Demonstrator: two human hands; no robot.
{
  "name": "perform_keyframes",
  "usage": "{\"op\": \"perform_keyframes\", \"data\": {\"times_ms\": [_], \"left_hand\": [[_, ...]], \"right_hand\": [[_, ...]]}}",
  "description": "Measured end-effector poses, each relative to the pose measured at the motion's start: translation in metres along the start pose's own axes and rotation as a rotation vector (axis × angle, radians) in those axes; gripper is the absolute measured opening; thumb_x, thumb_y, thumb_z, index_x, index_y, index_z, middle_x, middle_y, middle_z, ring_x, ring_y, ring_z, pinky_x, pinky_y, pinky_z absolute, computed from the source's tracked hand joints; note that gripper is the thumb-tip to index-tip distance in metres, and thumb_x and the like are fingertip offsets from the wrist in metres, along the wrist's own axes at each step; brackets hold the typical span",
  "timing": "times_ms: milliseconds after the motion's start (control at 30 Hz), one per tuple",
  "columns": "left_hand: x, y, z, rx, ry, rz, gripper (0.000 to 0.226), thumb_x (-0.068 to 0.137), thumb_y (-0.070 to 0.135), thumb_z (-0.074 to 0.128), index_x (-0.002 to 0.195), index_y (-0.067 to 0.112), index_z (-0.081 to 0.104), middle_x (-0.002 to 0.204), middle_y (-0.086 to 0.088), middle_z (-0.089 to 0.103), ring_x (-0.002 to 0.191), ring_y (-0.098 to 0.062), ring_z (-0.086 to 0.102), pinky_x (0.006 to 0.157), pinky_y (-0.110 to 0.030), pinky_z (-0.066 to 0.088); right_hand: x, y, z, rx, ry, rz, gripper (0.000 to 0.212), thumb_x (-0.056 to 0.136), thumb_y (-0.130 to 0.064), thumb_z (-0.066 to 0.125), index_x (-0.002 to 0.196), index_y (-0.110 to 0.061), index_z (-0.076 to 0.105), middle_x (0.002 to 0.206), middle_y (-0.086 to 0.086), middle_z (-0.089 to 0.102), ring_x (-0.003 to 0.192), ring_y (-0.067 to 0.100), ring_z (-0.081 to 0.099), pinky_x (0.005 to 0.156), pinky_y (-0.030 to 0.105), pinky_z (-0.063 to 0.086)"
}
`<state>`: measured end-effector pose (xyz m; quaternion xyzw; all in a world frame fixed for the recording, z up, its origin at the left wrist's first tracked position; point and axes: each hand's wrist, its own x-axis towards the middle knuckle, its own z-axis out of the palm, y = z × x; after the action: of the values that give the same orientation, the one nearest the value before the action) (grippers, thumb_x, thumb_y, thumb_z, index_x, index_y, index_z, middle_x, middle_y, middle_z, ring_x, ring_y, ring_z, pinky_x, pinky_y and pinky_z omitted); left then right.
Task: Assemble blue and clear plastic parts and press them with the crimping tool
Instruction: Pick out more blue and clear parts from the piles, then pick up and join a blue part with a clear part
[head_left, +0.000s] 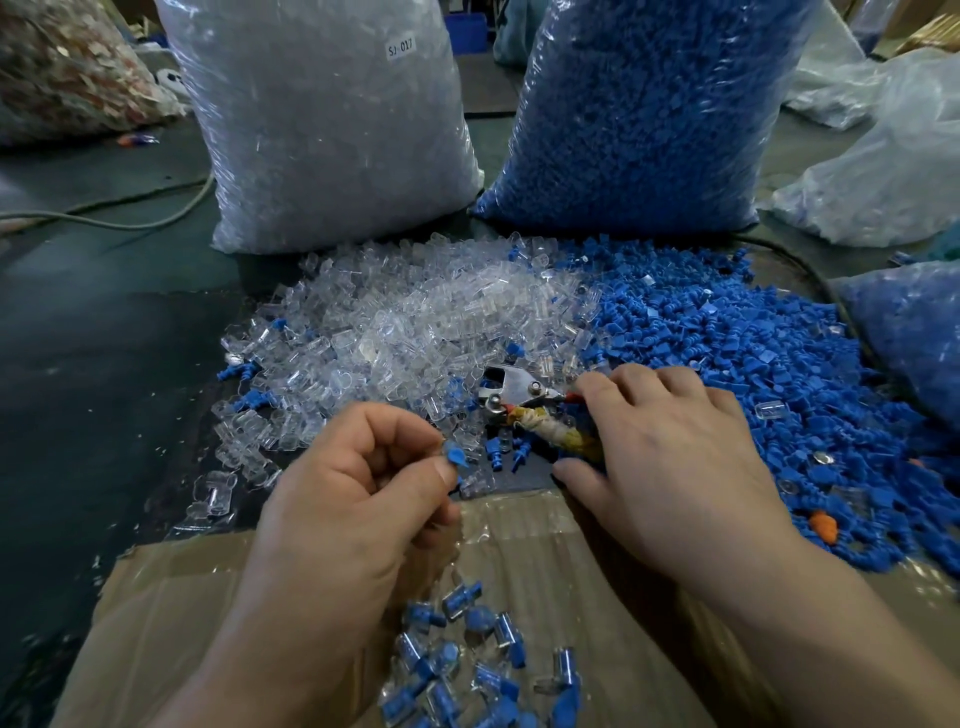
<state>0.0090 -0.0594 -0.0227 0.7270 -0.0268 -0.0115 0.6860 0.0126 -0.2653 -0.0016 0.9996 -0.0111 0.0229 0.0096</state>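
Observation:
My left hand (358, 483) pinches a small blue part (453, 458) between thumb and forefinger, with a clear piece seeming to hang under it. My right hand (670, 457) rests over the cloth-wrapped handles of the metal crimping tool (511, 395), fingers curled around them; the jaws point left across the table. A heap of clear parts (415, 317) lies beyond the hands, and a heap of blue parts (753, 353) spreads to the right. Several assembled blue-and-clear pieces (467, 660) lie in the cardboard box (182, 587) below my hands.
A big bag of clear parts (332, 130) and a big bag of blue parts (649, 114) stand at the back. More plastic bags (883, 171) sit at the right. A cable (130, 218) runs across the dark table at the left.

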Motion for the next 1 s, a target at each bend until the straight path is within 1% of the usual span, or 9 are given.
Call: {"op": "perform_keyframes", "data": {"times_ms": [133,267,400,467,567,633,767,833,1000], "left_hand": [[0.002,0.0,0.001,-0.041,0.001,-0.011,0.027,0.085,0.002,0.07,0.081,0.028,0.072,0.066,-0.01,0.068,0.055,-0.014,0.066,0.049,-0.019,0.051],[0.003,-0.005,0.0,-0.07,-0.003,-0.014,0.026,0.085,0.002,0.071,0.081,0.027,0.072,0.067,-0.011,0.069,0.056,-0.016,0.067,0.05,-0.02,0.052],[0.005,-0.007,-0.001,-0.15,-0.001,-0.048,0.013,0.075,0.015,0.074,0.083,0.026,0.073,0.068,-0.013,0.07,0.056,-0.019,0.067,0.05,-0.023,0.053],[0.005,-0.007,-0.002,-0.182,0.015,-0.048,0.014,0.072,0.019,0.073,0.084,0.026,0.074,0.069,-0.013,0.07,0.056,-0.02,0.066,0.05,-0.024,0.054],[0.005,-0.007,-0.005,-0.285,0.024,-0.092,0.019,0.07,0.027,0.076,0.089,0.023,0.073,0.072,-0.014,0.069,0.054,-0.021,0.061,0.051,-0.032,0.053],[0.006,-0.008,-0.008,-0.325,0.032,-0.085,0.028,0.068,0.032,0.078,0.093,0.022,0.072,0.077,-0.015,0.07,0.057,-0.022,0.062,0.052,-0.033,0.053],[0.01,-0.012,-0.013,-0.241,0.055,0.037,0.013,0.082,0.024,0.072,0.095,0.025,0.071,0.088,-0.01,0.074,0.066,-0.019,0.068,0.054,-0.028,0.056],[0.011,-0.014,-0.015,-0.18,0.062,0.102,0.018,0.079,0.027,0.075,0.096,0.028,0.071,0.085,-0.007,0.073,0.064,-0.016,0.068,0.054,-0.028,0.055],[0.011,-0.015,-0.016,-0.1,0.058,0.188,0.018,0.081,0.034,0.072,0.099,0.03,0.07,0.084,-0.004,0.071,0.066,-0.015,0.069,0.056,-0.025,0.055]], "right_hand": [[0.005,0.003,-0.004,0.013,-0.018,-0.018,0.064,0.084,-0.07,0.045,0.137,-0.035,0.034,0.131,-0.01,0.049,0.119,0.023,0.038,0.095,0.044,0.036],[0.008,0.004,-0.005,0.055,-0.022,-0.04,0.052,0.084,-0.065,0.051,0.126,-0.036,0.043,0.119,-0.011,0.054,0.114,0.021,0.039,0.094,0.044,0.032],[0.009,0.004,-0.009,0.099,0.022,-0.032,0.043,0.081,-0.057,0.049,0.117,-0.033,0.05,0.106,-0.009,0.053,0.102,0.018,0.042,0.094,0.04,0.029],[0.007,0.005,-0.014,0.158,0.047,-0.023,0.046,0.078,-0.058,0.043,0.115,-0.032,0.049,0.099,-0.01,0.05,0.093,0.014,0.044,0.086,0.036,0.033],[-0.001,0.003,-0.022,0.287,0.062,-0.083,0.048,0.073,-0.06,0.034,0.112,-0.036,0.046,0.09,-0.018,0.046,0.081,0.003,0.044,0.067,0.026,0.038],[-0.009,-0.003,-0.025,0.336,0.035,-0.165,0.044,0.074,-0.06,0.035,0.11,-0.038,0.047,0.089,-0.02,0.046,0.078,0.0,0.045,0.064,0.025,0.042],[-0.018,-0.009,-0.029,0.382,0.015,-0.289,0.049,0.075,-0.057,0.037,0.112,-0.032,0.055,0.092,-0.013,0.053,0.079,0.008,0.051,0.064,0.031,0.048],[-0.018,-0.007,-0.03,0.378,0.02,-0.299,0.053,0.076,-0.055,0.038,0.118,-0.029,0.055,0.098,-0.011,0.054,0.085,0.011,0.051,0.069,0.035,0.049],[-0.017,-0.003,-0.029,0.361,0.021,-0.325,0.059,0.077,-0.056,0.038,0.128,-0.031,0.05,0.108,-0.015,0.051,0.097,0.007,0.047,0.078,0.033,0.048]]}}
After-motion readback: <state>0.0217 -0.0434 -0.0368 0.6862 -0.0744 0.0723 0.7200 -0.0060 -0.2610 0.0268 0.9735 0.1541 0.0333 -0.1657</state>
